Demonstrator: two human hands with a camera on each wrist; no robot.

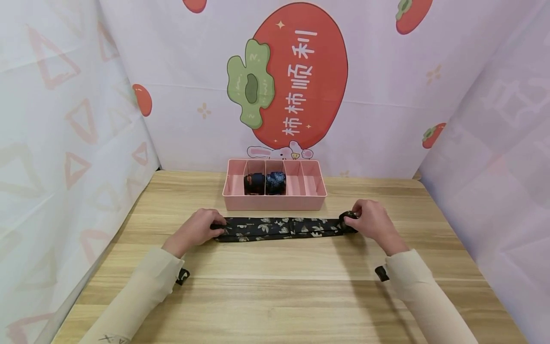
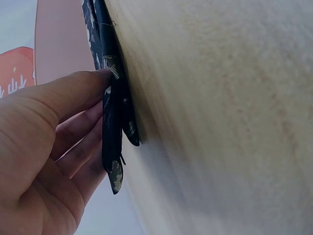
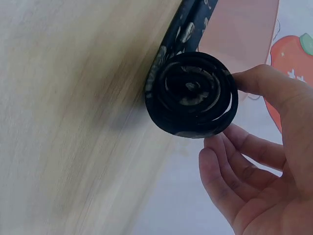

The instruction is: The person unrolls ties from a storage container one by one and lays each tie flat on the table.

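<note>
A dark necktie (image 1: 275,228) with pale flower prints stretches left to right across the wooden table, its right part wound into a coil. My left hand (image 1: 199,229) pinches the flat end, thumb on one face and fingers behind; two pointed tips of the necktie (image 2: 115,171) stick out past the fingers in the left wrist view. At the other side my right hand (image 1: 373,220) holds the coil between thumb and fingers. Seen end-on in the right wrist view, the coil (image 3: 193,93) shows several wound layers.
Behind the necktie stands a pink divided box (image 1: 275,203). Two of its compartments hold a dark roll with orange marks (image 1: 254,184) and a blue patterned roll (image 1: 276,183). The wooden table (image 1: 275,296) ends at a printed cloth backdrop (image 1: 185,129).
</note>
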